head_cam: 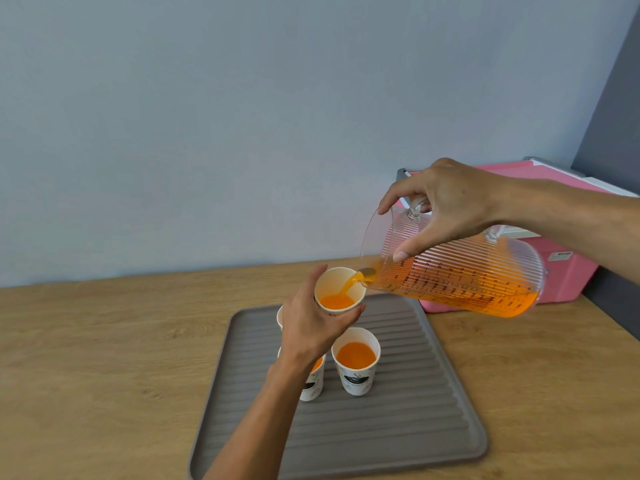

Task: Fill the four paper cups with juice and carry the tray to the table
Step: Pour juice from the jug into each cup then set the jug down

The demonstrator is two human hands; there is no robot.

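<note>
Soft, even daylight fills the scene, bright but without harsh glare. The wall (pixel 242 116) shades from pale blue to a duller grey toward the upper corners. Shadows under the cups on the tray (pixel 415 427) are faint and diffuse. The wide-angle lens bows the table (pixel 86 358) edge. Detail is slightly soft overall, and the print on the jug (pixel 460 282) is smeared.

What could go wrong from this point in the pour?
1. The left hand holds the cup being filled up off the grey tray, so a slip or overfill could spill juice onto the tray and cups below.
2. The right hand tips the clear jug steeply; its stream could surge past the rim.
3. The left forearm hangs over the near-left cup, beside the full cup, and could knock it.
</note>
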